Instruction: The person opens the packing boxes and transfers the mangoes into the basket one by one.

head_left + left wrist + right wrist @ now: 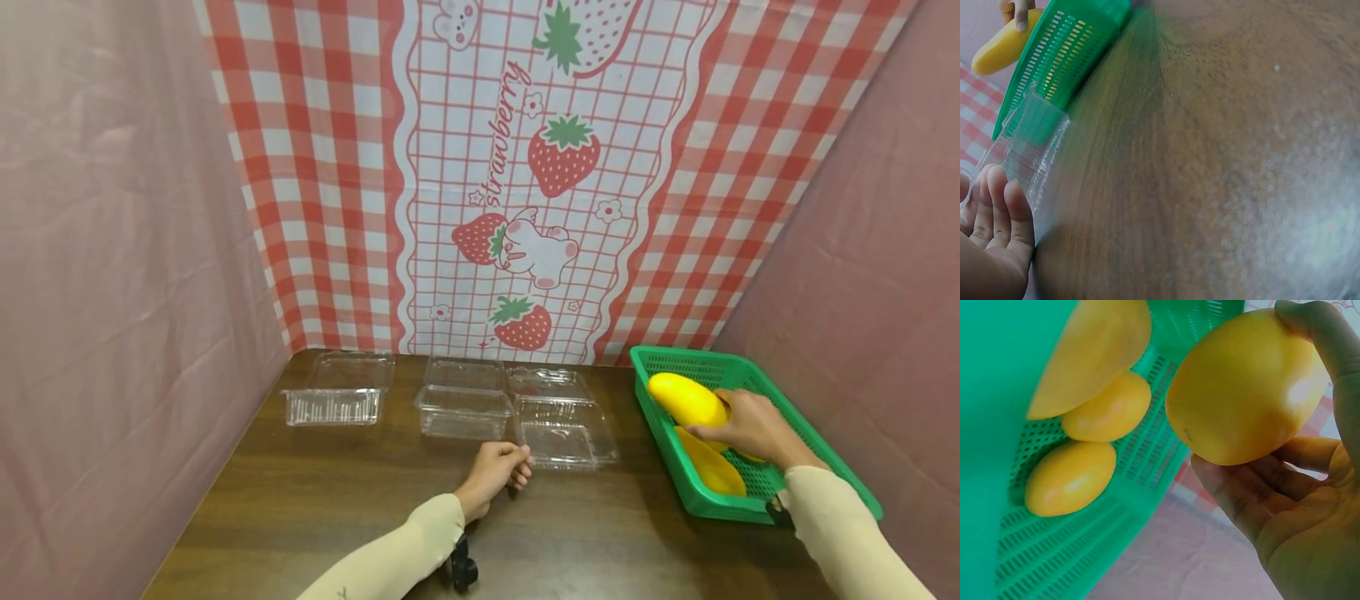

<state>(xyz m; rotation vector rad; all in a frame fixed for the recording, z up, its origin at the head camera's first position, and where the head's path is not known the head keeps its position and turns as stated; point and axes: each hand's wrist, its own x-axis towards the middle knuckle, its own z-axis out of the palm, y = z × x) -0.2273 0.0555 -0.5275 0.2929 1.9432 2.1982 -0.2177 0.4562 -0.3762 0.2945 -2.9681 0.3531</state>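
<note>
My right hand [753,425] grips a plump yellow mango [686,398], thumb on one side and fingers on the other, over the green basket [731,507]. In the right wrist view, the held mango [1244,390] is up off the others. Below it in the basket lie a large mango [1100,353] and two smaller yellow fruits, one [1107,409] beside the other [1071,479]. My left hand [495,471] is low over the table with loosely bent fingers and nothing in them. Its fingertips are right by the near left corner of a clear plastic clamshell box [558,442], lid folded back.
Two more clear clamshell boxes stand open to the left, one in the middle [465,425] and one at the far left [333,408]. Behind the brown wooden table [337,517] hangs a checked strawberry cloth [345,208]. Pink cloth walls [135,292] flank both sides.
</note>
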